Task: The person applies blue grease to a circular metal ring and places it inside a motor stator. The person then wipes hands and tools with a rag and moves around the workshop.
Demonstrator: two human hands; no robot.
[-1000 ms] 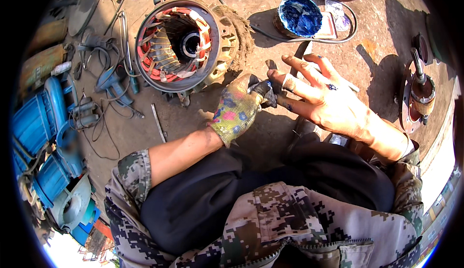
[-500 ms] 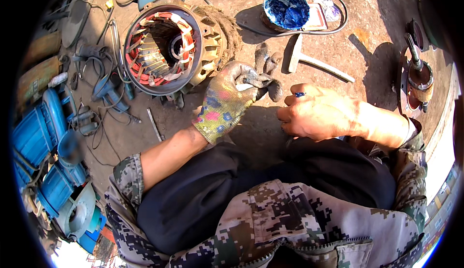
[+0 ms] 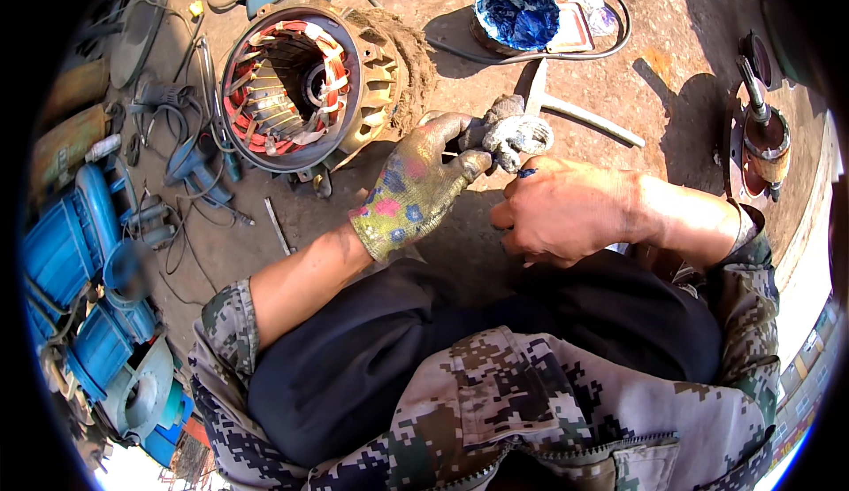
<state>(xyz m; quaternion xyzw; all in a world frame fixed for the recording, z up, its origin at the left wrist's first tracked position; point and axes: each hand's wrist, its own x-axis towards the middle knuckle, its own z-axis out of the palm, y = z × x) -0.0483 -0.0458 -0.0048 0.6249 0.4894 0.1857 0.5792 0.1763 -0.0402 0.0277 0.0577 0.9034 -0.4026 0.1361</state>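
Note:
My left hand [image 3: 411,177] wears a stained yellow-green knit glove with pink and blue spots. Its fingers are closed on a crumpled dark-grey work glove [image 3: 513,134], which hangs out toward the right. Bare and curled, my right hand [image 3: 575,212] is just below and right of that work glove; a dab of blue paste sits on a finger. Its fingertips are mostly hidden, so anything inside cannot be seen. Beyond my left hand lies an open motor stator [image 3: 376,75] with red-and-white bound windings. A hammer [image 3: 588,119] lies beyond my right hand.
A tin of blue grease [image 3: 517,15] stands at the back, near a looped cable [image 3: 623,22]. On the right is a rotor-like shaft part [image 3: 765,141]. Power tools with tangled cords [image 3: 190,164] and blue motor housings [image 3: 66,234] crowd the left.
The crumpled work glove has swung up and right in my left hand, showing a lighter grey bunched side. My right hand has shifted slightly left. The view has shifted a little.

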